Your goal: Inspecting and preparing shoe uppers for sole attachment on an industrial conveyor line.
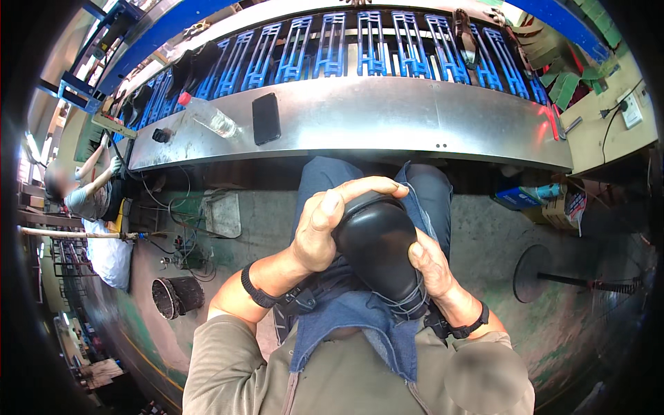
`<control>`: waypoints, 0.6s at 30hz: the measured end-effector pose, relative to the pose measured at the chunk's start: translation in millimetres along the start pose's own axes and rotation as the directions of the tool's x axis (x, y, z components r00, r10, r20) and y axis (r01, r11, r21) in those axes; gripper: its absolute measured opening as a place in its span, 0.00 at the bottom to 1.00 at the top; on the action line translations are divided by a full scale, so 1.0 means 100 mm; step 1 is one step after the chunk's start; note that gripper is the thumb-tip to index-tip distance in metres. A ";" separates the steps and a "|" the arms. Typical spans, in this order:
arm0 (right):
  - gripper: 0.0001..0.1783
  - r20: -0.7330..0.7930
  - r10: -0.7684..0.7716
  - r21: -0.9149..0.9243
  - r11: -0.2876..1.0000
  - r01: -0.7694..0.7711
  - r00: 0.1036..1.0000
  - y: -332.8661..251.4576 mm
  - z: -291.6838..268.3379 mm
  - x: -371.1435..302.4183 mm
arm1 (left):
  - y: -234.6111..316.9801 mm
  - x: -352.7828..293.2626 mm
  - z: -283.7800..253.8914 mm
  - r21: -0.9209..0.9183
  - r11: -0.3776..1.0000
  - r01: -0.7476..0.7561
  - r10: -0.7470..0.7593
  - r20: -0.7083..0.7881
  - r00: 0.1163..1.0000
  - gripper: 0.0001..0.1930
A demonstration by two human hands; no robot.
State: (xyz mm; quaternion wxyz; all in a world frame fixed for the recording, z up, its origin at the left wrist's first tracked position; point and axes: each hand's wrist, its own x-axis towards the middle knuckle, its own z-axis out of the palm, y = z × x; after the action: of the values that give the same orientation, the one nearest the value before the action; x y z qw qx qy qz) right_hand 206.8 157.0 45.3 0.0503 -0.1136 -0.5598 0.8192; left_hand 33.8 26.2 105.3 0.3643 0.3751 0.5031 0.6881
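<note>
A smooth black leather shoe (378,245) rests over my lap, above a denim apron (332,318). Thin cords or laces show at its near end. My left hand (332,218) curves round the shoe's far left end, with the fingers stretched across the top edge and the thumb bent inward. Against the right side, my right hand (432,266) grips the shoe, its thumb on the dark surface and its other fingers mostly hidden behind. The underside of the shoe is out of sight.
Ahead runs a metal bench ledge (373,114) carrying a phone (266,119) and a clear bottle (211,117). Blue racks (332,45) line up behind it, with a shoe (465,40) on them. A black bucket (176,297) stands left; a disc-based stand (531,273) is right. Another person (90,194) works far left.
</note>
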 end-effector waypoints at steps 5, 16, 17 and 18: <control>0.35 -0.005 -0.001 0.012 1.000 0.001 1.000 0.07 -0.04 -0.01 | -0.01 0.02 0.00 0.007 1.000 -0.007 0.007 0.015 1.000 0.46; 0.36 -0.002 -0.002 0.059 0.998 0.002 1.000 0.15 -0.07 -0.05 | -0.04 -0.03 0.01 -0.047 0.998 -0.029 0.033 0.081 0.996 0.41; 0.36 0.004 -0.003 0.078 0.997 0.003 1.000 0.15 -0.07 -0.04 | -0.05 -0.05 0.01 -0.060 0.998 -0.020 0.026 0.092 0.995 0.41; 0.36 0.000 0.002 0.084 0.996 -0.002 1.000 0.15 -0.08 -0.06 | -0.04 -0.07 0.02 -0.062 0.998 -0.012 0.018 0.093 0.996 0.41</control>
State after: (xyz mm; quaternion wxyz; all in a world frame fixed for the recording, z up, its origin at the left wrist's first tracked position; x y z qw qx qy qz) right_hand 214.9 157.4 29.4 0.0544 -0.1118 -0.5248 0.8421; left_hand 39.4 22.3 101.0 0.3935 0.3993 0.4615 0.6876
